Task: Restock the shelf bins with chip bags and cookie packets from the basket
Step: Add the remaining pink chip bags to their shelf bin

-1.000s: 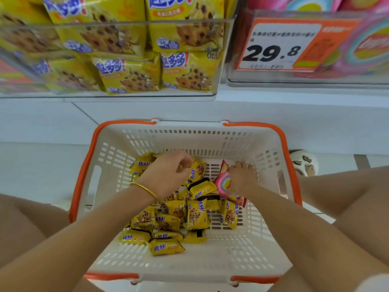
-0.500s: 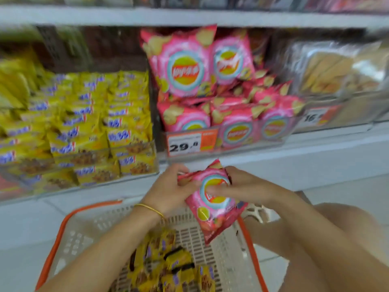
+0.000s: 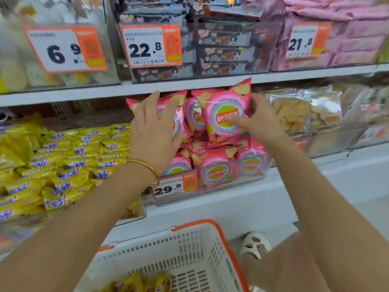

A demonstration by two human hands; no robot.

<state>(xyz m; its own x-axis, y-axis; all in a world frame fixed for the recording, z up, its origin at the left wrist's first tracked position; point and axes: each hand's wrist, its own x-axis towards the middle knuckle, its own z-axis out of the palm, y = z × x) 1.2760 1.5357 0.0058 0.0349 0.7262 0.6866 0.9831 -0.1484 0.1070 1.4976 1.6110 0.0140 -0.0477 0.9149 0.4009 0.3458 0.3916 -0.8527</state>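
gold bangle (image 3: 147,165) on l wrist, white patterned slipper (image 3: 254,245).

Your left hand (image 3: 154,133) covers most of the left chip bag (image 3: 180,102) at the bin's (image 3: 242,174) left edge. The fingers (image 3: 256,102) of your right hand (image 3: 260,123) vanish behind the front chip bag (image 3: 223,110). The view's bottom edge cuts off the basket (image 3: 229,249) and its blurred cookie packets (image 3: 134,284).

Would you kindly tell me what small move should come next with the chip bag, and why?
Probably push the chip bag back into the bin and let go: the right hand pinches it atop the pile, while the left hand rests on the neighbouring bag.
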